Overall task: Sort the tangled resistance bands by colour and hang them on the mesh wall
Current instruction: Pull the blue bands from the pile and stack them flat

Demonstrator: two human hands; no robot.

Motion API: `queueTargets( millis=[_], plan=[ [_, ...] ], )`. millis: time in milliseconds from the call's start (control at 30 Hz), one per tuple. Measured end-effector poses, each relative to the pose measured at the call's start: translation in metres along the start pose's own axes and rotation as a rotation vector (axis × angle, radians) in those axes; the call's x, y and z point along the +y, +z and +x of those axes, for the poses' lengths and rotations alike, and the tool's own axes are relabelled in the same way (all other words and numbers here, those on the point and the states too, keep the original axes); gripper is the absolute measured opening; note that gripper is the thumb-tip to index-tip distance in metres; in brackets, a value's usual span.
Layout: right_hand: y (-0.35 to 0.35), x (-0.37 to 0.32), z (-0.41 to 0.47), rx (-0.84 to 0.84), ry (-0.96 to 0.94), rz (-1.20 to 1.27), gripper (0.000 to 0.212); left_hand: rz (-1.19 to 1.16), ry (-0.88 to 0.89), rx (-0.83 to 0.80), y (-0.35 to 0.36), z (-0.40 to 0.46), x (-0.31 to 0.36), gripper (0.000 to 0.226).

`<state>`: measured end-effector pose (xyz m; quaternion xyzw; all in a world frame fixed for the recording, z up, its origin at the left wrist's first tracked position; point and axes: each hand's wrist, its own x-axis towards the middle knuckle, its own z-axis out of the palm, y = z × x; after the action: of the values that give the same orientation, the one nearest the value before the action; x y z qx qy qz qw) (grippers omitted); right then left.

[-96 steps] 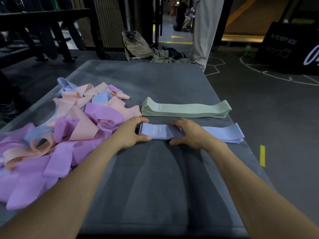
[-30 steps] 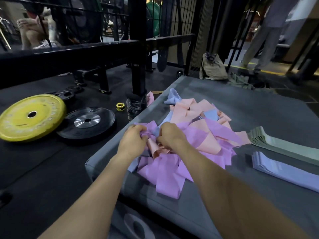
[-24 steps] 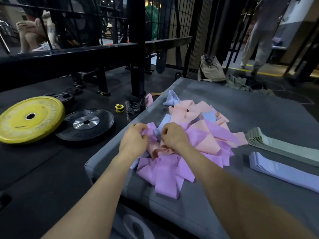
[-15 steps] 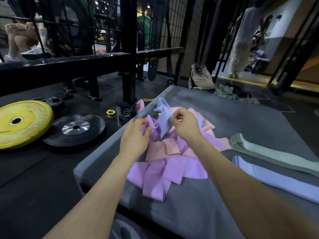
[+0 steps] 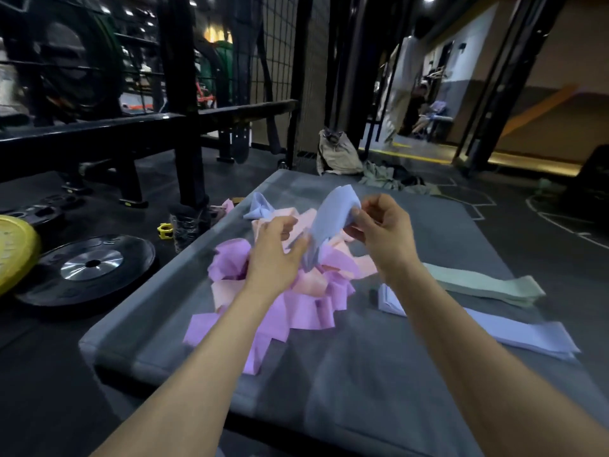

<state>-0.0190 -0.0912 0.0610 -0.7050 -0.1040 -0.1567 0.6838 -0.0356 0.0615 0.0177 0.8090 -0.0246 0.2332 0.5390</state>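
While the right hand (image 5: 384,234) pinches the top of a pale blue band (image 5: 331,222) between thumb and fingers, the left hand (image 5: 276,255) grips the same band lower down, fingers curled on its lower end. Both hands are clamped on it, close together but not touching. The band is lifted above the tangled pile (image 5: 280,291), its lower end blurred where it meets the pile, so I cannot tell whether it is free.

Landmark is the pile: pink and purple bands mixed, one more pale blue band (image 5: 260,206) at its far edge. It lies on a grey mat (image 5: 362,374). Right of the pile, flat on the mat, sits a green stack (image 5: 484,285); nearer the camera than that, a blue-lilac stack (image 5: 514,331), partly hidden by the right forearm.

Left of the pile, on the floor: black weight plate (image 5: 89,268), yellow plate (image 5: 13,249) at the frame edge, small yellow collar (image 5: 164,230). Behind the pile: black rack frame (image 5: 184,127), mesh wall (image 5: 280,54), beige bag (image 5: 336,153).
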Motion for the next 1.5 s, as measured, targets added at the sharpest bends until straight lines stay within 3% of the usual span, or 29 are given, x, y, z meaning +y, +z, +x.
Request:
queueTargets(
  millis=[67, 133, 300, 400, 533, 700, 900, 1033, 1200, 1300, 1500],
  plan=[
    [-0.017, -0.002, -0.007, 0.023, -0.003, 0.031, 0.021, -0.076, -0.084, -0.050, 0.014, -0.003, 0.008, 0.019],
    [-0.035, -0.003, -0.013, 0.053, -0.011, 0.034, 0.021, -0.107, -0.224, -0.173, 0.030, -0.008, 0.013, 0.022],
    [-0.078, 0.007, -0.028, 0.128, 0.026, 0.033, 0.020, -0.542, -0.638, -0.448, 0.065, -0.026, 0.031, 0.019],
    [-0.100, 0.021, -0.039, 0.164, 0.071, 0.029, 0.021, -0.676, -0.757, -0.495, 0.084, -0.031, 0.031, 0.016],
    [-0.125, 0.035, -0.052, 0.160, 0.117, -0.017, 0.017, -0.621, -0.828, -0.483, 0.101, -0.037, 0.025, 0.019],
    [-0.143, 0.036, -0.056, 0.180, 0.155, -0.073, 0.017, -0.388, -0.745, -0.495, 0.115, -0.046, 0.020, 0.022],
    [-0.150, 0.038, -0.056, 0.217, 0.130, -0.306, 0.015, -0.186, -0.510, -0.356, 0.095, -0.032, 0.022, 0.023],
    [-0.126, 0.042, -0.064, 0.078, 0.071, -0.646, 0.009, 0.070, -0.361, -0.255, 0.063, -0.022, 0.011, 0.019],
    [-0.082, 0.052, -0.071, -0.235, 0.058, -0.802, 0.021, 0.314, -0.332, -0.124, 0.026, -0.023, -0.005, 0.014],
    [-0.081, 0.061, -0.064, -0.168, 0.111, -0.923, 0.021, 0.392, -0.318, -0.085, 0.011, -0.026, -0.016, 0.026],
    [-0.095, 0.087, -0.061, -0.017, 0.324, -1.142, 0.020, 0.452, -0.272, -0.123, 0.001, -0.028, -0.021, 0.025]
  ],
)
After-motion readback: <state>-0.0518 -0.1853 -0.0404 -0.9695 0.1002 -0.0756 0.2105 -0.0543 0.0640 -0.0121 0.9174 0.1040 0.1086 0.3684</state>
